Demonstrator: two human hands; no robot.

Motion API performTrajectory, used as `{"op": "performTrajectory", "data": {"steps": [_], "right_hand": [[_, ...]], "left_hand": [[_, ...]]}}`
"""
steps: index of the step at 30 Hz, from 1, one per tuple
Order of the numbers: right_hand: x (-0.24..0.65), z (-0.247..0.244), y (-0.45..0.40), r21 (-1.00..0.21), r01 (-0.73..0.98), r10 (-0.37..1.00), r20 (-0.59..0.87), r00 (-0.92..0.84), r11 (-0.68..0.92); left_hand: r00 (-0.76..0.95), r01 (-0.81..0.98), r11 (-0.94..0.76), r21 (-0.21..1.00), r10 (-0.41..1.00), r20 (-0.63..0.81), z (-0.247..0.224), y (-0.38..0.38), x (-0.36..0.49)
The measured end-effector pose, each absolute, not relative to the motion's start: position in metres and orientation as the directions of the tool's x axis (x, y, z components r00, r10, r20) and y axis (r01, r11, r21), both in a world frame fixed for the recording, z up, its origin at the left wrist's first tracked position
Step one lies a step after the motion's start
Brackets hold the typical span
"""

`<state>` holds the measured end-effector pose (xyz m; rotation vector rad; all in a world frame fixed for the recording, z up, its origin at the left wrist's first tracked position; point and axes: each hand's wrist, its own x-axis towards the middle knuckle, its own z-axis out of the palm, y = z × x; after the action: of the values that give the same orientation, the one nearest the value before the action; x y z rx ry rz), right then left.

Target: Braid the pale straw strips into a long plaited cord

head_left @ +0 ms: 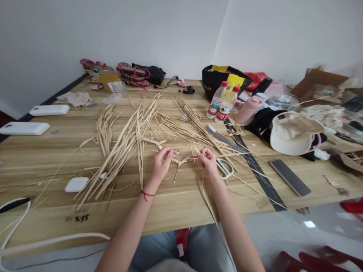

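Two bare hands are working low over the tabletop [176,204]: the left hand [161,163] is pinching one end of a braided straw strand [178,161] with closed fingers, while the right hand [208,161] is gripping its other end. Scissors [225,167] are lying just beside the right hand. Farther back, loose straw strips [124,139] are fanning out, and two water bottles [222,102] are standing beyond.

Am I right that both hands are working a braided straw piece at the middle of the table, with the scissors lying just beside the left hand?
Not quite: the scissors lie beside the right hand, not the left hand. The head view shows their white handles just past the right hand. The rest holds: both hands pinch the braided straw piece at the middle of the table.
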<state>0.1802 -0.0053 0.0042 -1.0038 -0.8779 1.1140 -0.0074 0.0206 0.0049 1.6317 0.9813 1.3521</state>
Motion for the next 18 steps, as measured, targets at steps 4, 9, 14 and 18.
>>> {"op": "performTrajectory", "data": {"steps": [4,9,14,18], "right_hand": [[0.1815,0.0027,-0.0046,-0.963,-0.243,0.979,0.068,0.192,0.115],[0.1788,0.0001,-0.0048,-0.988,-0.119,0.991,0.088,0.101,0.100],[0.1755,-0.0014,-0.0046,-0.991,0.002,0.990,0.134,0.035,0.134],[0.1748,-0.0039,-0.0035,-0.990,0.048,0.991,0.134,0.010,0.133]], "left_hand": [[0.117,-0.016,-0.347,0.938,0.931,0.347,0.0088,0.0194,-0.0030],[0.108,-0.184,-0.282,0.942,0.946,0.305,0.0121,0.0210,-0.0027],[0.087,-0.285,-0.226,0.931,0.962,0.260,0.0141,0.0216,-0.0073],[0.070,-0.279,-0.243,0.929,0.960,0.272,0.0150,0.0221,-0.0083]]}}
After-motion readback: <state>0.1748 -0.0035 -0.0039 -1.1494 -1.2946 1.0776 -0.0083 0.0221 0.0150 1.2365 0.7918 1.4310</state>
